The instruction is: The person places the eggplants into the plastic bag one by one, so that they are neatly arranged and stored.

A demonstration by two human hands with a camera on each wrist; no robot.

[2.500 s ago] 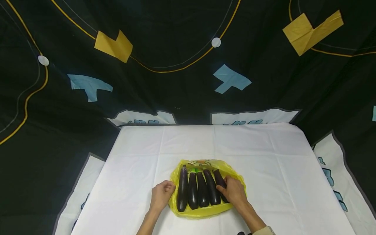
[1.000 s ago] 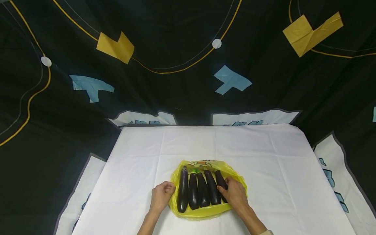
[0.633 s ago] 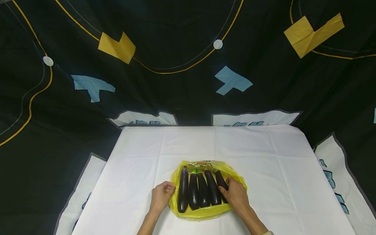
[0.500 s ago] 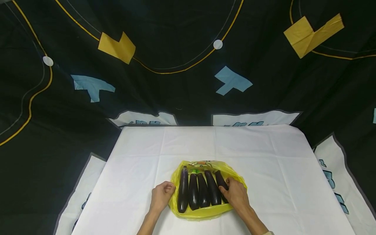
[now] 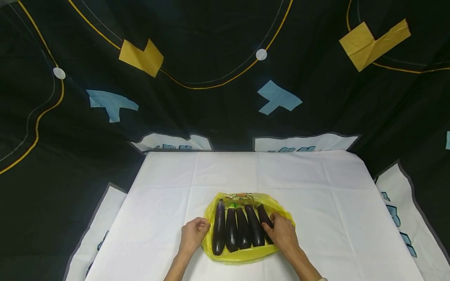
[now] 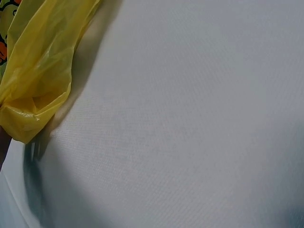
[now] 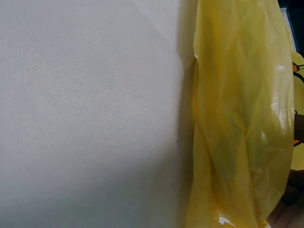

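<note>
A yellow plastic bag (image 5: 242, 256) lies spread with its mouth up on the white-covered table, holding several dark purple eggplants side by side. My left hand (image 5: 192, 234) pinches the bag's left edge between thumb and fingers. Reaching inside the right edge, my right hand (image 5: 284, 233) holds the rightmost eggplant (image 5: 263, 216), thumb on its near side; its lower part is partly hidden by the hand. The leftmost eggplant (image 5: 218, 230) is the longest. In the left wrist view the gathered bag edge (image 6: 42, 80) shows; in the right wrist view, the bag's outer side (image 7: 242, 104).
A white cloth (image 5: 309, 187) with fold lines covers the table around the bag. Behind it hangs a dark curtain (image 5: 211, 113) with yellow and blue patches. White printed panels (image 5: 306, 141) border the table's back and sides.
The head view shifts very slightly, so the scene sits a little lower. Both hands keep their places at the bag, and the eggplants lie as before.
</note>
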